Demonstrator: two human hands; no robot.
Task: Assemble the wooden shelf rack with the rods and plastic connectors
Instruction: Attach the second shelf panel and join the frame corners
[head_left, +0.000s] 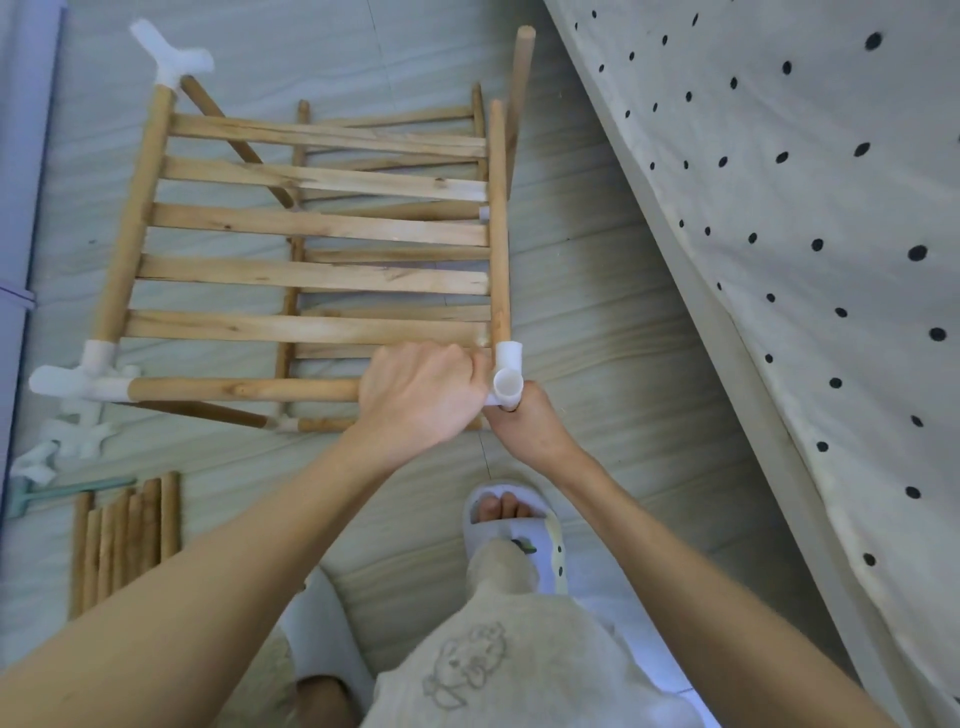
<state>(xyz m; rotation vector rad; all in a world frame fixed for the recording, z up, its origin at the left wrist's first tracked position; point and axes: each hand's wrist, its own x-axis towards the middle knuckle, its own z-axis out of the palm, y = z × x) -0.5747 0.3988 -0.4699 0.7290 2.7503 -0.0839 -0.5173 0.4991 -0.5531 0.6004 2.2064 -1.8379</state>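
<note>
A slatted wooden shelf panel (311, 228) is held up above the floor, with a second slatted panel (395, 254) below it. My left hand (421, 389) grips the right end of the front wooden rod (244, 389). That rod runs left into a white plastic corner connector (78, 382). My right hand (524, 415) grips the underside of the white connector (507, 371) at the front right corner, where the right side rod (498, 223) plugs in. Another white connector (171, 54) caps the far left corner.
A bundle of loose wooden rods (124, 535) lies on the floor at lower left, with spare white connectors (67, 436) and a green tool (62, 493) beside it. A polka-dot bed cover (779, 208) fills the right. My slippered feet (511, 525) stand below the rack.
</note>
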